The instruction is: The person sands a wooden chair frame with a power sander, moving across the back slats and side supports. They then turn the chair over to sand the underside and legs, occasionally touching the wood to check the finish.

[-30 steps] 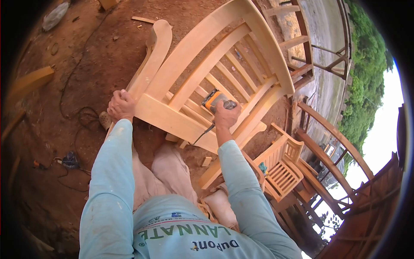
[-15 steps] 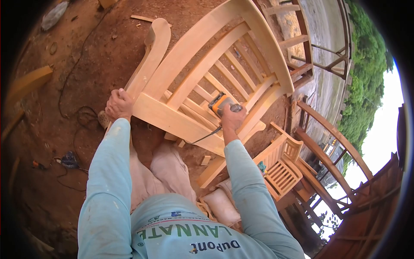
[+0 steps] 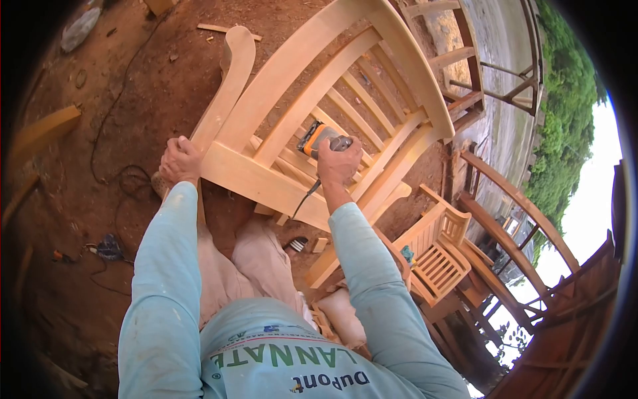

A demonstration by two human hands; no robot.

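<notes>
A pale wooden chair (image 3: 292,63) with a curved frame and slats lies tilted in front of me. My right hand (image 3: 339,161) is closed round an orange and black power sander (image 3: 315,138), which is over the slats in the middle of the frame. A dark cord (image 3: 306,197) trails from the sander across the lower rail. My left hand (image 3: 180,160) grips the chair's curved arm (image 3: 222,100) near its lower end, at the corner of the rail. The fingers wrap over the wood, and their undersides are hidden.
Another slatted wooden chair (image 3: 440,266) stands to the right. Cables (image 3: 135,178) lie on the reddish dirt ground at the left, with a dark object (image 3: 107,247) near them. A wood offcut (image 3: 229,31) lies beyond the chair arm. A sandal (image 3: 296,244) shows near my legs.
My right hand and the sander have moved left and slightly up across the slats. My left hand keeps its grip on the chair arm, with the view shifted slightly.
</notes>
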